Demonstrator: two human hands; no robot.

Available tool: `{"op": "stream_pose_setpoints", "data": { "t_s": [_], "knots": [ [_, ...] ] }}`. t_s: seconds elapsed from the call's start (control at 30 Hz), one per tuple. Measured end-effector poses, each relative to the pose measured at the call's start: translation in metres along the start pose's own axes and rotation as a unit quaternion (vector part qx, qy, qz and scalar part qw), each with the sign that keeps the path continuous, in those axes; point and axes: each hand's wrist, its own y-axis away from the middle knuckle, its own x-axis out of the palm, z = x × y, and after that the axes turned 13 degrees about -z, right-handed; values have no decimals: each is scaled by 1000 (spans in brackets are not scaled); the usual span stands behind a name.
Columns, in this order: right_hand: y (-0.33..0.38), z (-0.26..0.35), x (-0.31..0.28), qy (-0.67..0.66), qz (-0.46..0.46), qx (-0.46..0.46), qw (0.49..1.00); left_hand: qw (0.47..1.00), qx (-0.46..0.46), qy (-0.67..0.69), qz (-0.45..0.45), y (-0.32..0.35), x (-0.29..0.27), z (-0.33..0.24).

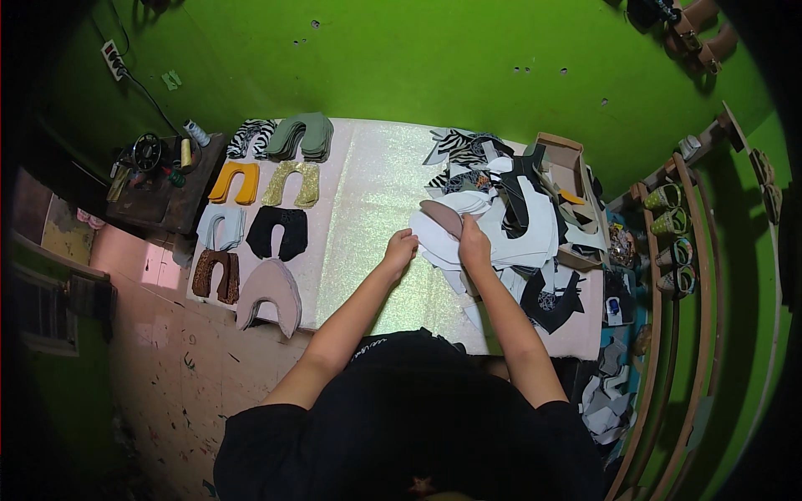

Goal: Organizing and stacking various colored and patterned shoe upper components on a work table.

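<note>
My right hand [475,245] is closed on the edge of several curved white cut pieces [434,237], held above the right part of the table. A dusty-pink curved piece [442,216] lies against them, its end next to my right thumb. Close to the left edge of the white pieces, my left hand [402,248] has its fingers drawn together in a pinch at that edge. Under and beyond both hands spreads a heap of white, black and zebra-patterned offcuts [522,221].
At the table's left are stacks of U-shaped pieces, among them green [311,138], black [278,231] and pink [269,294] ones. A sewing machine [147,153] stands far left. A cardboard box [561,150] sits behind the heap. Sandals [670,224] hang on a wooden rack [700,334] at right.
</note>
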Motion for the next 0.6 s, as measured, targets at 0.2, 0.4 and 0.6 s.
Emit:
{"op": "stream_pose_setpoints", "data": {
  "t_s": [0.2, 0.4, 0.6],
  "knots": [
    [1, -7, 8, -12, -1, -14, 1000, 998, -38, 31, -39, 0, 5, -4],
    [1, 3, 4, -25, -1, -48, 999, 995, -49, 87, -27, -4, 2, -4],
    [4, 6, 2, -34, -31, -82, 996, 989, -54, 134, 1, -8, 8, -7]
  ]
}}
